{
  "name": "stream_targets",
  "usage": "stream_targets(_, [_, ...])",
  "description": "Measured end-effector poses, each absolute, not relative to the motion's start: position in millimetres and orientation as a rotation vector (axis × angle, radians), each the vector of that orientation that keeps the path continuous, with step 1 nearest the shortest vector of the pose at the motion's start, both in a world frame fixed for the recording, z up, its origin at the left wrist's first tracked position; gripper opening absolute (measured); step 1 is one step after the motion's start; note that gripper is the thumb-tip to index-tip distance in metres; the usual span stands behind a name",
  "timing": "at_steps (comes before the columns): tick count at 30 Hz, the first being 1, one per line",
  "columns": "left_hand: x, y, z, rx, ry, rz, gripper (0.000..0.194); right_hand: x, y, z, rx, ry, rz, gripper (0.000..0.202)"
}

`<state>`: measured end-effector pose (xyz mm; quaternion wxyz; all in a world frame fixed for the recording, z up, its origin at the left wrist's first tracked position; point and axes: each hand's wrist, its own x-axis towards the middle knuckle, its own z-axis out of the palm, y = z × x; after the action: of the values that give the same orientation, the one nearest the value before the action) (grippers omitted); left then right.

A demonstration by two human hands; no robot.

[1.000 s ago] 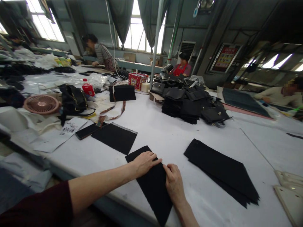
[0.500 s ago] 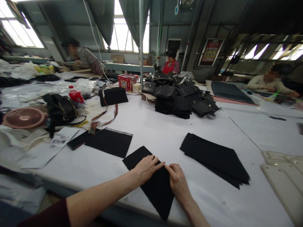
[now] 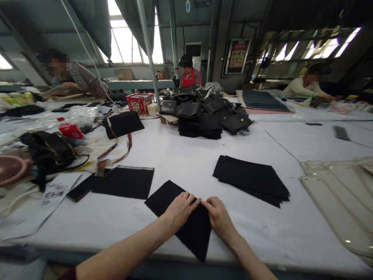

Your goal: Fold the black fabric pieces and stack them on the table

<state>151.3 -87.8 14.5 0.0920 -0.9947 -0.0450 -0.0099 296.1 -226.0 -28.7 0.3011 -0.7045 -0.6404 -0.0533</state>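
Note:
A black fabric piece (image 3: 194, 229) lies slanted on the white table in front of me. My left hand (image 3: 181, 210) rests across it, fingertips bent together at its upper right edge; the thumb's tip is partly hidden. At that same edge my right hand (image 3: 218, 217) pinches the fabric between thumb and curled fingers. The two hands' fingertips nearly meet. Left of them lies another black panel (image 3: 125, 182) with a pale strip along its far edge. To the right a loose stack of black panels (image 3: 250, 179) is fanned out a little.
Black bags (image 3: 201, 112) are heaped at the back centre, near a red box (image 3: 140, 104). Cream panels (image 3: 335, 198) lie at right. A dark phone-like slab (image 3: 86, 186), a marked paper (image 3: 43, 202), a black bag (image 3: 48, 149) and a pink fan (image 3: 13, 170) sit at left. Several people work beyond.
The view has turned to the right, so the surroundings sit further left. Both hands stay at the same edge of the fabric piece, with only slight finger movement.

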Motion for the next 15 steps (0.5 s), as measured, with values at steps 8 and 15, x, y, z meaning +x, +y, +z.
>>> stream_targets(8, [156.4, -94.8, 8.7, -3.005, -0.090, -0.060, 0.045, 300.7, -236.8, -28.1, -1.879, -1.712, -0.135, 0.030])
stream_targets(15, [159.4, -104.9, 11.0, -2.934, -0.073, -0.040, 0.052, 303.1, -245.6, -23.5, -1.902, -1.744, -0.123, 0.032])
